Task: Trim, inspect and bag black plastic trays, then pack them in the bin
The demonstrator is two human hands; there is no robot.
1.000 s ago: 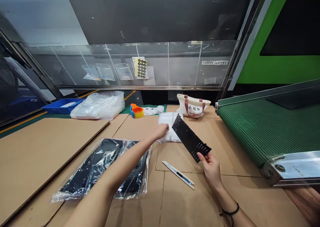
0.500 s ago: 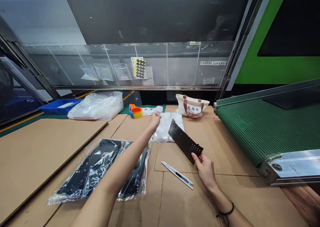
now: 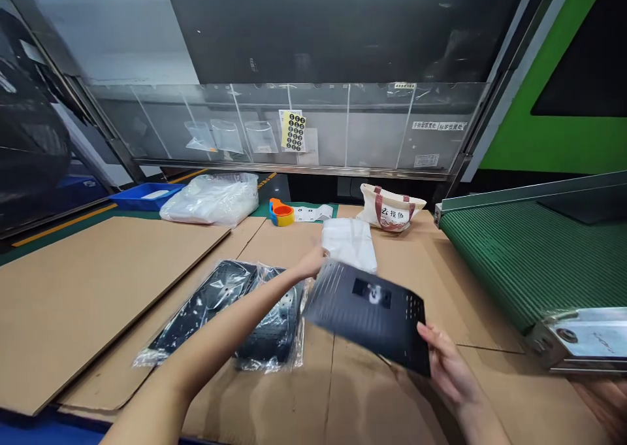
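Note:
A thin black sheet with rows of small slots is tilted above the cardboard, its broad face showing. My right hand pinches its right edge between thumb and fingers. At its upper left corner is my left hand, fingers closed; whether they grip the sheet is unclear. Behind the sheet lies a stack of white plastic bags. Under and beside my left forearm, clear bags with black sheets inside rest on the cardboard.
A tape dispenser, a cloth pouch, a clear plastic bundle and a blue tray stand at the back. A green conveyor belt borders the right side. Another person's hand shows at the lower right.
The black sheet has turned from a narrow slanted view to its broad face and come lower. My left hand has moved down to its corner. The white cutter is now hidden, and the view has shifted.

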